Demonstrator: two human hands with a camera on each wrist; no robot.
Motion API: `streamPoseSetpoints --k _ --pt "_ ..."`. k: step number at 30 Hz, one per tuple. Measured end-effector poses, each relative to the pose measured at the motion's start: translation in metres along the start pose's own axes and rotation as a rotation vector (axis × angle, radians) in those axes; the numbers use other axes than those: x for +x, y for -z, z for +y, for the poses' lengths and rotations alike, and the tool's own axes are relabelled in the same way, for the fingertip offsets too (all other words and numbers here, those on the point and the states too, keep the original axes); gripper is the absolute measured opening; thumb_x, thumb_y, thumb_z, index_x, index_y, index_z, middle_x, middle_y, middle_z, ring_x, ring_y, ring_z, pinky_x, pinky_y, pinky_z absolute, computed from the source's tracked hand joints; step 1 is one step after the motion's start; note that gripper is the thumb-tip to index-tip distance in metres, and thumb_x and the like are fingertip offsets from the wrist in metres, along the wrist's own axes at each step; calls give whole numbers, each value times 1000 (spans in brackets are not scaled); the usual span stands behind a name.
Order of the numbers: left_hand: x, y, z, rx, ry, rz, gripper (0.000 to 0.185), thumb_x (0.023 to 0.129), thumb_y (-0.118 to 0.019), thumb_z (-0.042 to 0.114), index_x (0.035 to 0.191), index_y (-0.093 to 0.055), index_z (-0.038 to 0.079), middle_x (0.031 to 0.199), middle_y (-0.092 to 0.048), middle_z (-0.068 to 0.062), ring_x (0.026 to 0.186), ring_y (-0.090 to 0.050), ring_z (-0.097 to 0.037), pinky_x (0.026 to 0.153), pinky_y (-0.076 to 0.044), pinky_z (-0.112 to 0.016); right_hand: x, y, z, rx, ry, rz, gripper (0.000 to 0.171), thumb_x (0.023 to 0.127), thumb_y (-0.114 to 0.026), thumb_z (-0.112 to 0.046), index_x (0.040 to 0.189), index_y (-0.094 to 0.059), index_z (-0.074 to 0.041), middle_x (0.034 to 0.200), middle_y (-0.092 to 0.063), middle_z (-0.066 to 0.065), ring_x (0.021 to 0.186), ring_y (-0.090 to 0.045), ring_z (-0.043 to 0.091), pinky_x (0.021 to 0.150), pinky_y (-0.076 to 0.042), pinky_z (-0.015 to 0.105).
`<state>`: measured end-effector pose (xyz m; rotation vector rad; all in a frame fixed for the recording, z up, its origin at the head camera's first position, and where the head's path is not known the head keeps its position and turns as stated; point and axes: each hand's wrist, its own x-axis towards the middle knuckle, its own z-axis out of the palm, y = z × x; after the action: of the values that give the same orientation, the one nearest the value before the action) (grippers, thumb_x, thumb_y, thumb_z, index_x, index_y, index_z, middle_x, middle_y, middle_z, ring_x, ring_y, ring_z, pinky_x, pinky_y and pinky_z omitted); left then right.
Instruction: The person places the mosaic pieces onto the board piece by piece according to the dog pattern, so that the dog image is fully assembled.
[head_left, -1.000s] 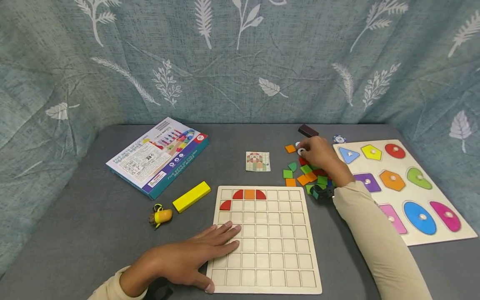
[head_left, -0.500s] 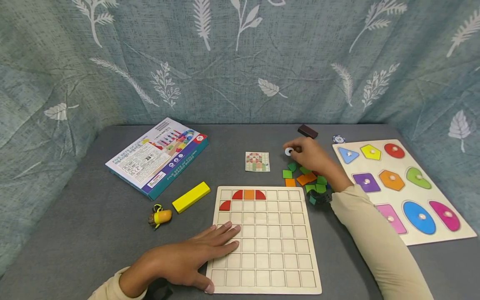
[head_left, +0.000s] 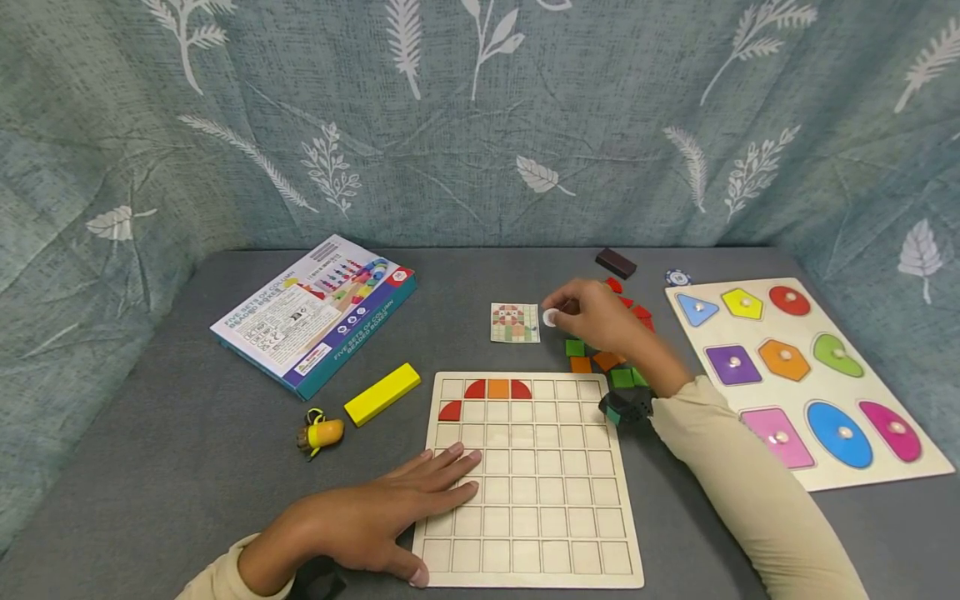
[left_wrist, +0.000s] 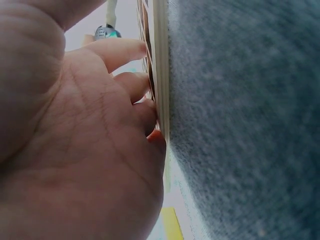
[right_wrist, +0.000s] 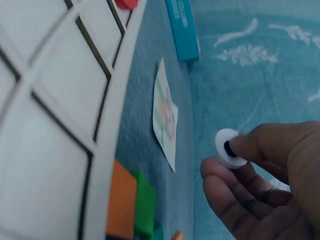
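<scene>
My right hand [head_left: 600, 317] pinches a small white disc with a black centre [right_wrist: 223, 142] between thumb and fingers. In the head view the hand is just right of a small printed picture card [head_left: 514, 323], partly covering a pile of tiles. A square wooden grid board [head_left: 536, 492] lies in front, with red quarter-round tiles [head_left: 476, 390] and an orange square tile [head_left: 498, 389] near its far left corner. My left hand [head_left: 367, 521] rests with spread fingers on the board's left side, the thumb at its near left corner.
Loose green tiles [head_left: 575, 348], orange tiles [head_left: 581, 365] and red tiles [head_left: 642, 315] lie beyond the board. A knobbed shape puzzle [head_left: 795, 400] is on the right. At left are a boxed set [head_left: 315, 312], a yellow block [head_left: 383, 394] and a toy figure [head_left: 322, 432].
My right hand has picked up the white disc from the tile pile and carried it left toward the picture card, uncovering red tiles. The left hand has stayed put.
</scene>
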<state>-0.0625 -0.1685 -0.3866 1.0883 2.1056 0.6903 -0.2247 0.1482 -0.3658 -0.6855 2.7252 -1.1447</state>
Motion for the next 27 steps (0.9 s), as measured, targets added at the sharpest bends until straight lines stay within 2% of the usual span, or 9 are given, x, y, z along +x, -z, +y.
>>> streamPoseSetpoints --k 3,8,12,18,21,27 --pt "0 1 0 2 3 2 91 82 -77 35 156 -24 22 163 2 6 147 7 -21 115 -1 -53 -1 -6 -4 7 33 -31 21 94 -60 -2 113 -68 2 102 -62 12 78 -55 21 64 -47 32" --pt "0 1 1 -5 4 -1 90 83 -77 36 155 -25 22 163 2 6 147 6 -22 115 -3 -54 -2 -16 -13 -1 95 -63 16 92 -63 -1 106 -71 0 92 -66 6 72 -56 17 63 -48 31" --pt "0 0 0 -3 -3 -1 90 83 -76 38 156 -24 21 163 2 5 147 6 -23 115 -3 -53 -2 -24 -19 -5 128 -117 14 92 -64 -2 104 -72 -1 95 -67 5 74 -58 15 65 -50 29" --pt "0 1 -1 10 -19 4 90 83 -75 37 156 -24 21 163 2 5 147 6 -23 116 -3 -53 -3 -34 -29 -52 249 -141 14 90 -64 1 100 -73 0 96 -67 5 72 -57 12 65 -50 27" --pt "0 0 -2 8 -23 0 90 83 -75 38 156 -24 21 163 2 5 147 6 -23 116 -3 -52 -6 -41 -33 -42 270 -163 15 90 -64 1 102 -72 1 98 -67 6 74 -58 11 66 -51 25" --pt "-1 0 -3 5 -39 -1 90 84 -74 39 156 -24 20 163 3 3 147 5 -22 116 -1 -50 -9 -55 -42 -68 310 -213 12 90 -66 -1 99 -73 -4 94 -67 3 75 -55 10 67 -50 23"
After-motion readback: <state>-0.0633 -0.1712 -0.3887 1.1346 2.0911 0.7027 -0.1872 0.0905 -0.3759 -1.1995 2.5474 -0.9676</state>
